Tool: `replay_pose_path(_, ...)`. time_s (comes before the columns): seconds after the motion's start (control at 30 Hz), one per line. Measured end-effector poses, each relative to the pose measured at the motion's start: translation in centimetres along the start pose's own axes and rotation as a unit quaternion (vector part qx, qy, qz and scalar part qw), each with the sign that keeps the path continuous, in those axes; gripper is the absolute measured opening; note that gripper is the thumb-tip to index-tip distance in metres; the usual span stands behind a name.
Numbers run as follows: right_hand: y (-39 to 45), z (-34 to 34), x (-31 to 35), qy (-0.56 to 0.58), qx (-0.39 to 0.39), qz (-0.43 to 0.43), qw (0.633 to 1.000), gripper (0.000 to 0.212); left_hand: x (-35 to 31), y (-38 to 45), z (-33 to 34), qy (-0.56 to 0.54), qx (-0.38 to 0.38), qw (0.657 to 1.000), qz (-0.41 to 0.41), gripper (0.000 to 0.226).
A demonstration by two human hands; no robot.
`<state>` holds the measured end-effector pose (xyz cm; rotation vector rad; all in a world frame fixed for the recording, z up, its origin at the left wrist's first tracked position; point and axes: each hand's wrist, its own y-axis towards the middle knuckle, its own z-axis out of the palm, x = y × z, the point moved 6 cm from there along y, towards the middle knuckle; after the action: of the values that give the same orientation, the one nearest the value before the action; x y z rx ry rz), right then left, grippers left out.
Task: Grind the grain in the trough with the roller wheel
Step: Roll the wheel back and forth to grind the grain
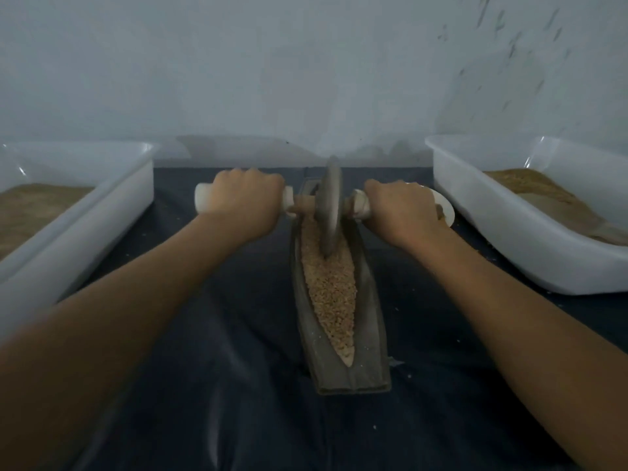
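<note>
Between the two sets of fingers stands the roller wheel (329, 207), upright on its edge in the far part of the trough (365, 321), its rim sunk into the grain (331, 294) that fills the long groove toward the person. Left hand (243, 202) has its fingers curled round the pale left handle (203, 198), whose end sticks out beyond the knuckles; right hand (401, 210) grips the right handle (358, 202) in the same way, close beside the wheel. Just outside the right fingers a white round object (446, 207) shows, partly hidden by the hand. Well out from the left fingers sits a white tub (112, 195) holding brown meal, and beyond the right fingers a second white tub (503, 229) with a brown heap. Everything rests on a dark sheet (238, 385) covering the counter, dotted with pale crumbs.
</note>
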<state>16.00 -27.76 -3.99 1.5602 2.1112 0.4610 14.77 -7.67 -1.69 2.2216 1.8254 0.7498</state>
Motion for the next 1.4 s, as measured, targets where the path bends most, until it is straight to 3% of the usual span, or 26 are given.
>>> replay_pose_path(0.17,-1.9,-0.2,0.1,0.022,0.016,0.019,0.999,0.02,-1.3,-0.3,-1.4,0.024,-0.001,0.999,0.023,0.011)
replay_pose_path(0.33,-7.7,-7.4,2.5,-0.037,-0.029,-0.096,0.994,0.045,-0.3,-9.4,-2.9,-0.038,0.008,0.999,0.031,0.039)
replay_pose_path(0.43,-9.9,-9.1,3.1,-0.019,-0.03,-0.114,0.993,0.048,-0.6,-12.9,-4.9,-0.081,-0.054,0.99,0.106,0.058)
replay_pose_path(0.5,-9.6,-8.4,2.9,-0.007,-0.014,-0.101,0.995,0.052,-0.4,-12.4,-4.3,-0.074,-0.028,0.992,0.098,0.061)
replay_pose_path(0.67,-4.1,-3.1,1.6,-0.064,0.007,-0.053,0.997,0.048,0.2,-4.2,0.1,-0.045,0.023,0.999,0.008,0.025)
replay_pose_path(0.77,0.8,-1.0,0.6,-0.08,0.007,-0.017,0.997,0.037,1.0,0.2,2.1,-0.061,0.018,0.998,-0.013,0.019)
replay_pose_path(0.9,2.7,-1.3,1.3,-0.071,0.021,-0.022,0.997,0.027,1.3,1.3,3.1,-0.071,0.026,0.997,-0.036,0.019)
replay_pose_path(1.07,-2.9,-4.8,3.0,-0.085,0.023,-0.089,0.992,0.031,0.4,-4.9,0.6,-0.086,0.058,0.995,-0.007,0.023)
replay_pose_path(1.13,-6.1,-7.0,3.5,-0.034,0.003,-0.123,0.992,0.046,-0.5,-8.7,-2.3,-0.078,0.009,0.995,0.055,0.039)
replay_pose_path(1.23,-8.7,-6.6,2.4,-0.014,0.128,-0.082,0.988,0.05,-1.2,-12.3,-6.2,-0.103,-0.111,0.98,0.133,0.049)
replay_pose_path(1.3,-9.3,-5.1,1.6,-0.018,0.185,-0.049,0.981,0.042,-1.6,-12.4,-6.2,-0.085,-0.084,0.983,0.136,0.048)
replay_pose_path(1.4,-7.8,-3.9,1.4,-0.012,0.134,-0.039,0.99,0.043,-1.9,-8.8,-4.3,-0.011,-0.001,0.996,0.085,0.041)
